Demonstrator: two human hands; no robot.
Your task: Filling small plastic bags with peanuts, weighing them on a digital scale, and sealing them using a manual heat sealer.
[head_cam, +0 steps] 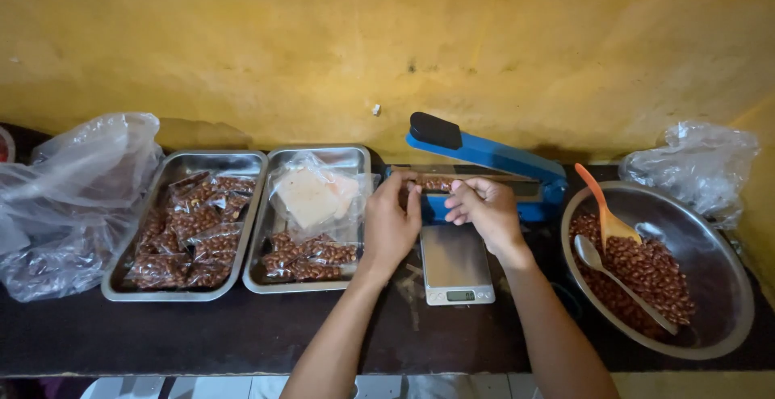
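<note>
A small silver digital scale [456,263] sits on the dark counter [242,330] nearest the person. Just beyond it, the left hand [392,220] and right hand [483,208] each pinch one end of a small clear packet of brown peanuts [437,183], grip closed on it, laid across the bed of the blue lever-arm heat sealer [484,157], arm raised. Left: two steel trays [316,279]. Right: a round steel bowl of peanuts [710,246].

Dim warm light, soft shadows, wide-angle edge distortion
</note>
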